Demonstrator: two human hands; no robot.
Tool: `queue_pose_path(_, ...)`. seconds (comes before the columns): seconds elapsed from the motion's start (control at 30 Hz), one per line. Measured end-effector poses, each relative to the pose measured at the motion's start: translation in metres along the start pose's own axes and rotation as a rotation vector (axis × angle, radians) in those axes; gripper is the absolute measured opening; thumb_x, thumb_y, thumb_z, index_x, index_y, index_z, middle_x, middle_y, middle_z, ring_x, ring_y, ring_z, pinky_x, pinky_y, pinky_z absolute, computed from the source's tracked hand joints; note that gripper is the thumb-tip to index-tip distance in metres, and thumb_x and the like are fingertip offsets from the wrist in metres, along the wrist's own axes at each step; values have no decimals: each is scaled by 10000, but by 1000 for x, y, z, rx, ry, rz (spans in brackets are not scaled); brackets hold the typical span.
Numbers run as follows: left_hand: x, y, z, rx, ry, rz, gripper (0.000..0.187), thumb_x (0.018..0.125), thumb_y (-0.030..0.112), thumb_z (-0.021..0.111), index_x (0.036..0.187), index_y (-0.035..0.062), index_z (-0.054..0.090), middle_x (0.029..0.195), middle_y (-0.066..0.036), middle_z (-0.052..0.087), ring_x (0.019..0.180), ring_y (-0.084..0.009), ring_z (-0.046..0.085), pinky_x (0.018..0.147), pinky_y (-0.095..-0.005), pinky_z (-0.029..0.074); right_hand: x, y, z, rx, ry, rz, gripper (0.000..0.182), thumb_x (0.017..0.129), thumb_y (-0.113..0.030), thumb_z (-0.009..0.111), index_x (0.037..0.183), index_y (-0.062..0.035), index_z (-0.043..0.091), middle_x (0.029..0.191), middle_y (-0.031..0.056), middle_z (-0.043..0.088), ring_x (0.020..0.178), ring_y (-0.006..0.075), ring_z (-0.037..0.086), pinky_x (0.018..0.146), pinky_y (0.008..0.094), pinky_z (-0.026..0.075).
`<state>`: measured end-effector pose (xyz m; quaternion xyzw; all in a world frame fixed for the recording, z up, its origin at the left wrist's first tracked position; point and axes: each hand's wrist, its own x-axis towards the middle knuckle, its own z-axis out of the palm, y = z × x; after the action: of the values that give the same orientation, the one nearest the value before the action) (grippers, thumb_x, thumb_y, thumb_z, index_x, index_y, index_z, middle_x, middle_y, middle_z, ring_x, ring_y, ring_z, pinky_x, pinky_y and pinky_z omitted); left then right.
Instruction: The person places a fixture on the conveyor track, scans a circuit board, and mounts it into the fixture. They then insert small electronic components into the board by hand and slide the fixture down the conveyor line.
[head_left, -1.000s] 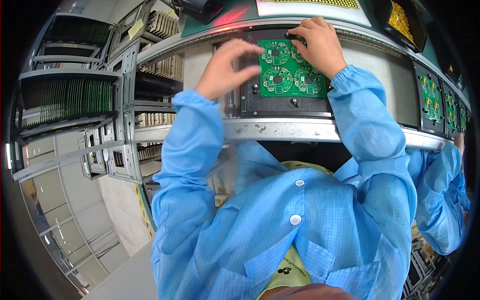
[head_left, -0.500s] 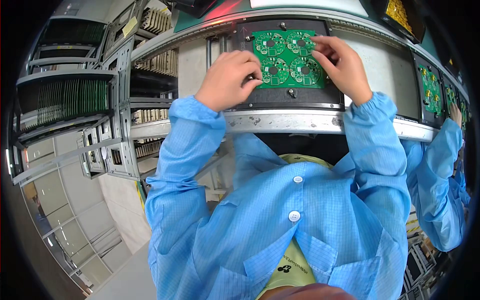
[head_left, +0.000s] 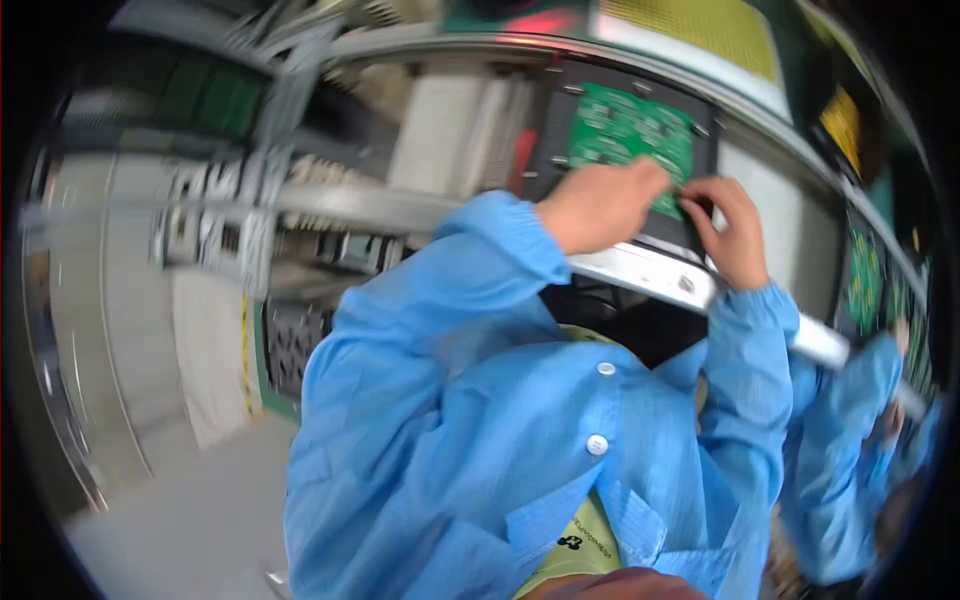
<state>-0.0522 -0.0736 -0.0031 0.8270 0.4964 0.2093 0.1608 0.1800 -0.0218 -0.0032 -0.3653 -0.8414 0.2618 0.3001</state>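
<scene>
A green circuit board panel (head_left: 625, 125) lies in a black carrier frame (head_left: 552, 130) on the rail, both blurred by motion. My left hand (head_left: 607, 200) is over the panel's lower edge, its fingertips bent together; what they hold, if anything, is hidden. Close beside it, at the panel's lower right corner, is my right hand (head_left: 730, 225), with thumb and forefinger pinched toward each other. Whether something small sits between them is too blurred to tell.
A metal rail (head_left: 650, 272) runs along the front of the work surface. Racks of green boards (head_left: 205, 95) stand at the left. More boards (head_left: 862, 275) lie to the right, where a co-worker's blue sleeve (head_left: 845, 430) reaches in. A yellow-topped tray (head_left: 700, 32) is behind.
The view has turned and blurred. My left hand has moved right, from the panel's left edge to its lower edge. My right hand has come down to the lower right corner, its fingers now closer together.
</scene>
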Motion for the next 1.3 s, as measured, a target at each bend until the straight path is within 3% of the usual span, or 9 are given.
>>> queue_pose_path(0.2,-33,2,6,-24,360,164,232,898,170,651,1117,104,619,1117,-96,613,940,-321,663,801,-463,545,-8,16,-3,39,3,-61,219,931,-43,681,1150,-25,677,1118,99,690,1003,226,642,921,357,497)
queue_pose_path(0.33,-154,8,-2,217,720,-42,224,869,157,694,1092,146,681,1092,-36,641,962,-254,655,803,-401,518,5,93,-27,-110,129,-113,243,1039,-163,648,1217,0,675,1195,140,691,1065,225,653,955,341,527)
queue_pose_path(0.47,-334,36,2,284,824,-572,284,826,111,714,1108,136,684,1103,-83,652,1006,-305,659,855,-440,537,22,195,-44,-37,255,-141,294,1052,-195,639,1199,59,668,1173,182,698,1051,262,672,941,352,552)
queue_pose_path(0.53,-419,69,22,352,912,-956,317,808,67,702,1120,112,684,1119,-112,652,1024,-339,653,877,-444,538,23,204,-45,-121,262,64,339,1050,-239,648,1196,67,659,1150,179,696,1029,252,667,921,348,544)
queue_pose_path(0.6,-495,115,35,212,1243,-1410,331,820,27,690,1146,84,680,1125,-145,652,1048,-336,649,900,-420,535,22,208,-42,-109,234,79,360,1048,-264,653,1196,65,654,1134,170,694,1013,240,662,907,342,537)
queue_pose_path(0.73,-690,176,115,1267,1446,-2021,366,822,165,710,1143,-1,652,1099,-199,602,1034,-361,589,962,-466,479,17,200,-36,-121,170,92,365,1047,-272,655,1192,63,647,1122,164,689,988,225,654,892,327,528)
queue_pose_path(0.83,-788,215,144,1313,1730,-3060,540,848,424,765,1125,-13,608,1194,-225,609,1116,-359,603,925,-456,530,19,218,-39,-177,132,100,360,1051,-263,642,1215,58,647,1123,160,690,985,223,658,881,333,535)
queue_pose_path(0.97,-826,254,122,-110,2087,-2873,582,858,499,738,1147,9,617,1197,-216,633,1097,-363,625,898,-482,536,22,243,-43,-249,78,19,356,1066,-251,606,1260,45,642,1141,158,690,989,223,658,880,338,538)
queue_pose_path(1.3,-861,265,105,-551,2059,-2499,576,870,550,692,1206,86,637,1211,-160,672,1067,-391,651,900,-547,518,23,270,-48,-289,-116,206,373,1060,-202,564,1347,35,592,1237,204,686,1075,294,670,925,365,533)
